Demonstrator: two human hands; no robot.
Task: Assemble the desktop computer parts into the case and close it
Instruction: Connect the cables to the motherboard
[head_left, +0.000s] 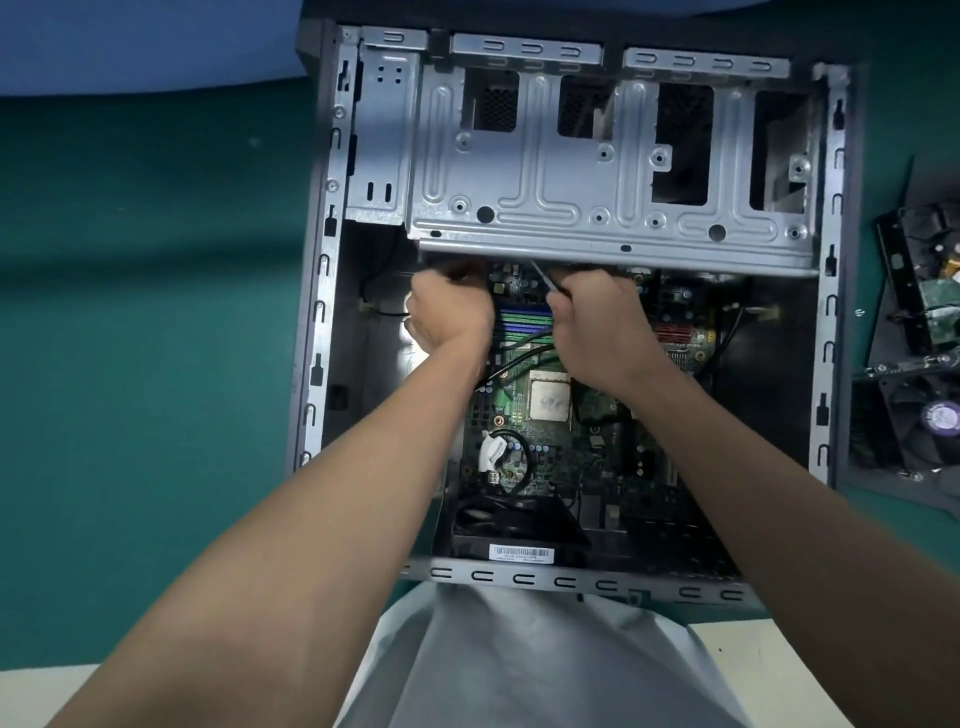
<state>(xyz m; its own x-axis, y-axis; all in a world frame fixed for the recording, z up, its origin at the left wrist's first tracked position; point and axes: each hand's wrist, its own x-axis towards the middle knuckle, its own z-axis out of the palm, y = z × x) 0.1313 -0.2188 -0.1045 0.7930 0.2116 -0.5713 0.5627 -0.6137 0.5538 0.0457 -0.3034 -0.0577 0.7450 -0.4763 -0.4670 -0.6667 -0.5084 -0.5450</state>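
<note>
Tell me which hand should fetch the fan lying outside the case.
The right hand: the fan lies right of the case, on its side; the left hand would have to cross over.

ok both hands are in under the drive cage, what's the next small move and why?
Probably ease the thin grey cable toward a socket on the motherboard and press it home. The right hand pinches it just under the drive cage lip; the left hand is curled beside it, fingertips hidden, so the socket can't be confirmed.

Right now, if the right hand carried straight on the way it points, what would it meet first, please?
Probably the drive cage, at its lower edge; depth is unclear, so the right hand might pass beneath.
</note>
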